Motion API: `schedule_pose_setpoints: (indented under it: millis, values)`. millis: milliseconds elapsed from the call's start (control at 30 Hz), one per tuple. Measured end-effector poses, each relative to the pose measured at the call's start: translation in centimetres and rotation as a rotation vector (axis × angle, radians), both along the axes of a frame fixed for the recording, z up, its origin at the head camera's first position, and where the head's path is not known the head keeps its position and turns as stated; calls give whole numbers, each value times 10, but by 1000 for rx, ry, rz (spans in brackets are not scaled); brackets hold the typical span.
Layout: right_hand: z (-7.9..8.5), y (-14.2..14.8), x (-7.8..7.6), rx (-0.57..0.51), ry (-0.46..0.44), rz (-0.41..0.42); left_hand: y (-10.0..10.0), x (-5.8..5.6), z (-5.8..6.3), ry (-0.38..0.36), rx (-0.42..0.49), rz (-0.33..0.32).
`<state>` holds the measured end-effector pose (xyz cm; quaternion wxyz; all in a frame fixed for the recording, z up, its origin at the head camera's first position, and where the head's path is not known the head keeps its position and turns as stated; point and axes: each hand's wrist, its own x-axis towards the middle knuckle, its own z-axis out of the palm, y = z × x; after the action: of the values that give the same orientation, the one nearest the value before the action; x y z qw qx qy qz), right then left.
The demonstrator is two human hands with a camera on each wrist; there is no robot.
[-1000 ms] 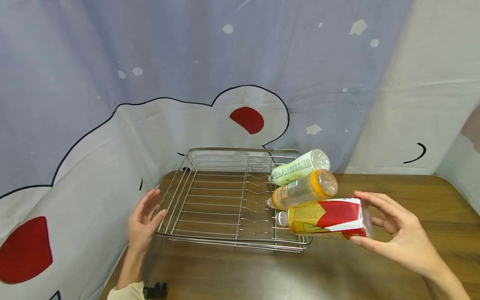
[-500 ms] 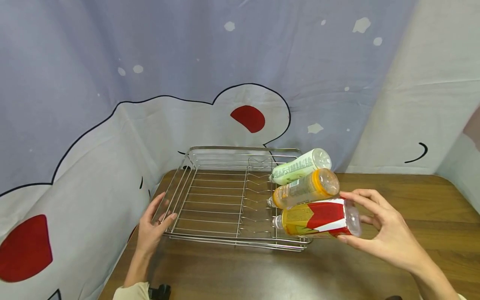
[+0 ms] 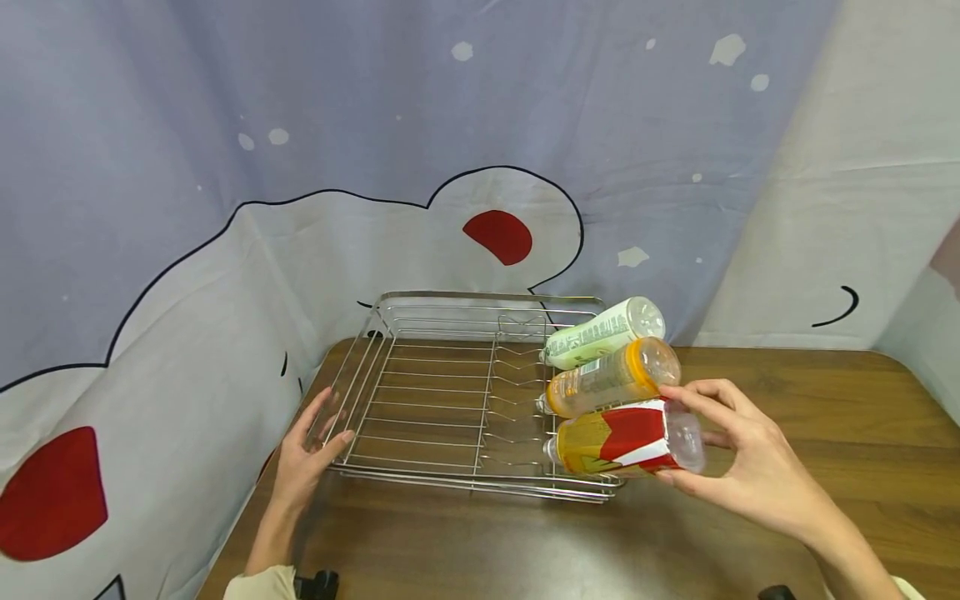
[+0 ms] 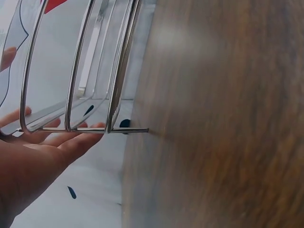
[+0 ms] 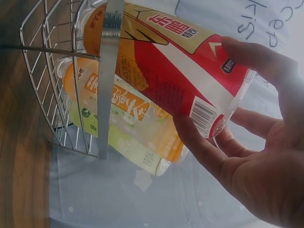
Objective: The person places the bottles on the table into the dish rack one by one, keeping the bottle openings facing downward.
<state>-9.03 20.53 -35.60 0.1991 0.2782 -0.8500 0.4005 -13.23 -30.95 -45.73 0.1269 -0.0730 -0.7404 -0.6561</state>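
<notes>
Both hands are bare, with no rings or gloves showing. A pale cream sleeve cuff [image 3: 258, 582] covers the left forearm below the wire dish rack [image 3: 420, 392]. A sliver of the same pale cloth edges the right forearm.

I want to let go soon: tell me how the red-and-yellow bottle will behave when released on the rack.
The red-and-yellow bottle is round and lies tilted across the wire rack rim, so it may roll. It looks clear and empty at its base, probably light. The right hand holds that base.

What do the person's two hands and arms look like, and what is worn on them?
Both hands are bare: no gloves, rings or watch show. The left hand has a bare forearm ending in a pale cream sleeve cuff at the lower edge of the head view. The right hand also has a bare forearm; a sliver of pale sleeve shows at the corner.
</notes>
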Motion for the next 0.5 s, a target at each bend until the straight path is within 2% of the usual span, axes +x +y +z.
schedule_pose_setpoints:
  millis: [100, 267, 500]
  values:
    - [0, -3, 0, 11, -1, -5, -2, 1, -1, -13, 7, -23]
    - [-2, -8, -1, 22, 5, -7, -4, 2, 0, -73, 28, -51]
    - [-6, -15, -3, 10, 4, 8, -7, 1, 0, -133, 1, -58]
